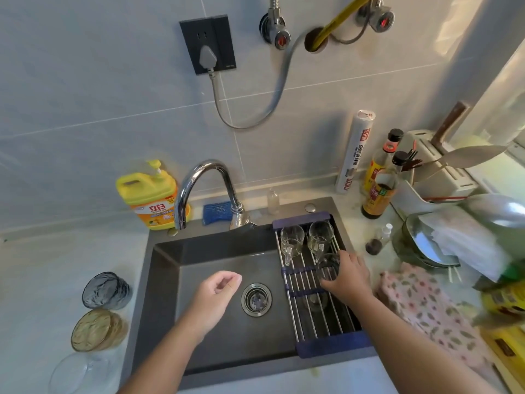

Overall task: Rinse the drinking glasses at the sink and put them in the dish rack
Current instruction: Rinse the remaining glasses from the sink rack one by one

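A clear glass (329, 267) is gripped by the right hand (348, 275), fingers curled round it, on the dish rack (321, 319) at the sink's (227, 251) right edge, near two glasses (292, 243), presumably for draining. The left hand (217, 291) is held loosely curled, empty. Three glasses (106, 290) are left unrinsed at the worktop's (42, 280) left edge.

home kitchen | sink (170, 280), faucet (208, 189), dish soap (149, 196), sauce bottles (379, 191), tiled wall (85, 81)
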